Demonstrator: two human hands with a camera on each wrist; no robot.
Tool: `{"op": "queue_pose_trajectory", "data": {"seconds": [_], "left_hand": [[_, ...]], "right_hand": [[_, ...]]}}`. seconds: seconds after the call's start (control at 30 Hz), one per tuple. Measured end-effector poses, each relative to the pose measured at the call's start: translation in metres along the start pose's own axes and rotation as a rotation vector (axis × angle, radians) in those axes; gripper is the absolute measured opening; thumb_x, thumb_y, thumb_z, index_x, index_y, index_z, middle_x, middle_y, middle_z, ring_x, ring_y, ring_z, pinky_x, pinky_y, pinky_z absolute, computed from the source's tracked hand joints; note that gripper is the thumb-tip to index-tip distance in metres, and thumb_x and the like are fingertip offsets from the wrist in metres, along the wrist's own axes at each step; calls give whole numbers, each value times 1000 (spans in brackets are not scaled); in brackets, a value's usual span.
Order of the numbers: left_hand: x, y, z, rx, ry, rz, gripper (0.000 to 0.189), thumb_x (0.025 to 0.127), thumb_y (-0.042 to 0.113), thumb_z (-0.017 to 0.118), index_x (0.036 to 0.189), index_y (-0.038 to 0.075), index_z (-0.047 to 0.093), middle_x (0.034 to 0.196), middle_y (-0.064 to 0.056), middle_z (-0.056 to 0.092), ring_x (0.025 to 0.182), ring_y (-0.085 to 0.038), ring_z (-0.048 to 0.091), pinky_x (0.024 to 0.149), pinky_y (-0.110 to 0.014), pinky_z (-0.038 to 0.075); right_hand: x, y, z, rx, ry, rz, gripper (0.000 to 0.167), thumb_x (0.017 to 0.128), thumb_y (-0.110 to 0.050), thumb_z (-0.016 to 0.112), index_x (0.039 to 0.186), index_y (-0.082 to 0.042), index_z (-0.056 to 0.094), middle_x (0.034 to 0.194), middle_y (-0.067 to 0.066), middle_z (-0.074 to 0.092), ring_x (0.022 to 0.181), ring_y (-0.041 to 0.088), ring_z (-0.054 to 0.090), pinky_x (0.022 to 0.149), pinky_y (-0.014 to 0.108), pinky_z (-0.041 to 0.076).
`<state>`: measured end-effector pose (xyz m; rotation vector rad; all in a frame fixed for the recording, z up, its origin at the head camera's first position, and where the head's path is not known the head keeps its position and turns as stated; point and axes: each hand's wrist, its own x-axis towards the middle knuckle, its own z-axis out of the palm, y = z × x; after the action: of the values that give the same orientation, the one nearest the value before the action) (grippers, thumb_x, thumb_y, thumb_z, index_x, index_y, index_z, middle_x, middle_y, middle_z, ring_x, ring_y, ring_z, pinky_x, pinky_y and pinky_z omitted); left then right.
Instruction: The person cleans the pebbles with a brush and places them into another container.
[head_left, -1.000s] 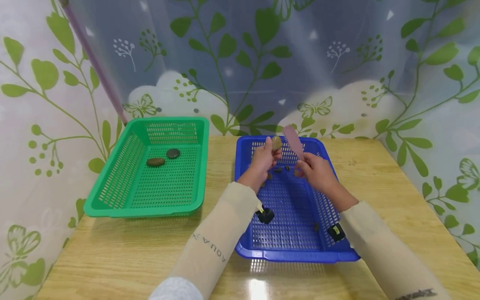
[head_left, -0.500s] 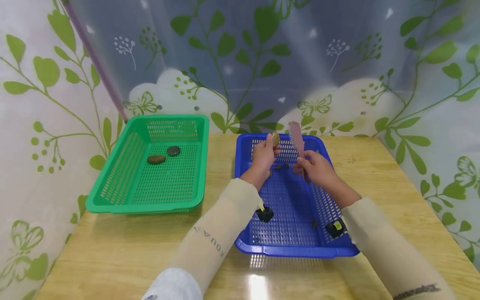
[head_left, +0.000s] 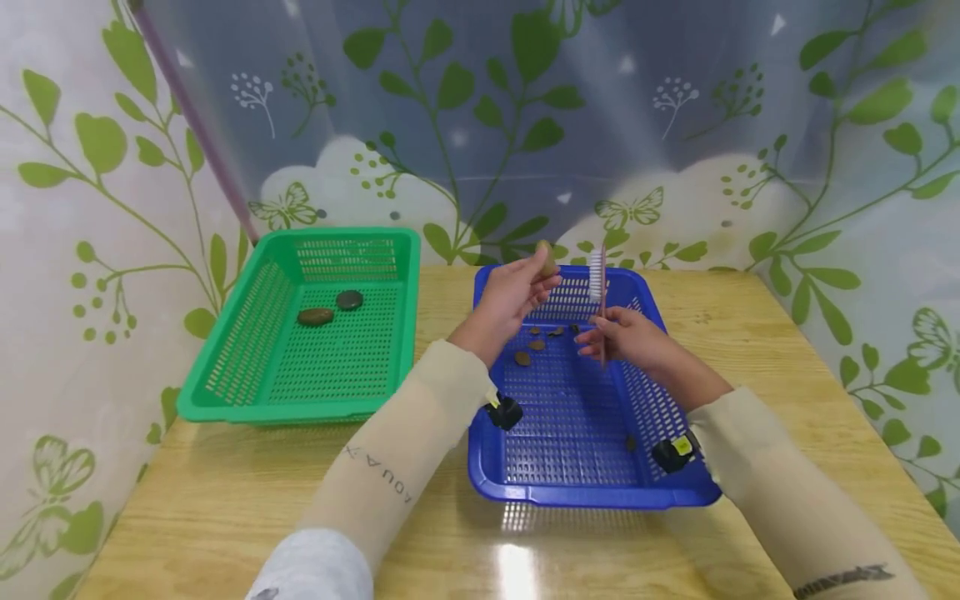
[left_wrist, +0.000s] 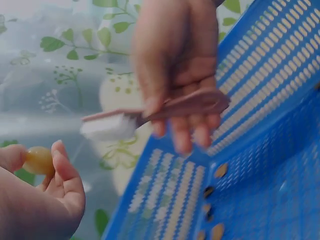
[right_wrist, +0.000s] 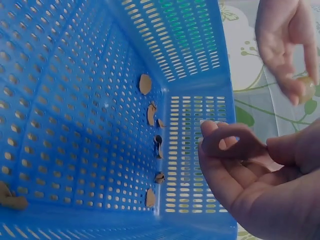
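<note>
My left hand point(head_left: 510, 300) pinches a smooth yellowish-brown pebble point(left_wrist: 39, 160) between thumb and fingers, above the far left part of the blue basket point(head_left: 592, 497). To its right, my right hand point(head_left: 636, 340) holds a pink brush point(left_wrist: 185, 106) by the handle, thumb on one side and fingers on the other. The brush stands upright in the head view, its white bristles point(head_left: 596, 277) facing left toward the pebble, with a gap between them. In the right wrist view the handle's hole shows, while the bristles are hidden.
Several small brown flat pieces point(right_wrist: 145, 84) lie in the blue basket, mostly toward its far left corner. On the left stands a green basket point(head_left: 300, 413) holding a brown stone point(head_left: 316, 317) and a dark grey stone point(head_left: 349, 300). A patterned curtain point(head_left: 465, 125) hangs behind the table.
My left hand has moved left and up with the pebble, away from the brush. The brush has turned in my right hand from showing its flat back to bristles facing left.
</note>
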<state>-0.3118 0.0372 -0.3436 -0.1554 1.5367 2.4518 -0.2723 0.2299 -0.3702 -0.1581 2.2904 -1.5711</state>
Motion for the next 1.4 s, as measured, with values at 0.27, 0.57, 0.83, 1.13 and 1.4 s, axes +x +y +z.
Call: {"op": "queue_pose_trajectory", "data": {"seconds": [0.27,0.57,0.83,1.13,1.4], "left_hand": [[-4,42,-43,59,31,52,37,97,24,61,123,-1,61,88,-5,68,76,-10,66,67,-18,52],[-3,66,-90,90,118,62,44,96,27,60,131,2,57,101,-7,66,92,-14,66,80,-21,53],[-1,82,-135,208,188,105,50,98,30,56,140,5,49,133,-15,56,92,-8,64,81,-19,53],[-2,88,-182,524,240,143,59,99,43,51,145,7,44,142,-13,49,113,-18,60,95,-26,48],[4,88,-213,1178,200,119,58,102,42,46,136,-4,51,129,-23,58,117,-35,57,100,-48,45]], "right_hand": [[1,1,2,-26,26,36,43,108,-17,26,137,16,26,106,14,66,97,20,67,81,30,55],[2,4,5,22,25,53,39,108,-16,27,131,15,30,114,22,63,95,16,67,98,47,48],[1,5,7,80,-34,74,41,108,-15,25,134,16,24,108,16,66,94,14,68,99,47,47],[-3,14,9,197,-23,98,29,105,-7,31,129,6,21,112,24,65,90,17,70,89,42,54],[2,14,13,188,-96,100,19,103,-6,30,120,2,28,109,23,66,92,20,69,91,44,53]]}}
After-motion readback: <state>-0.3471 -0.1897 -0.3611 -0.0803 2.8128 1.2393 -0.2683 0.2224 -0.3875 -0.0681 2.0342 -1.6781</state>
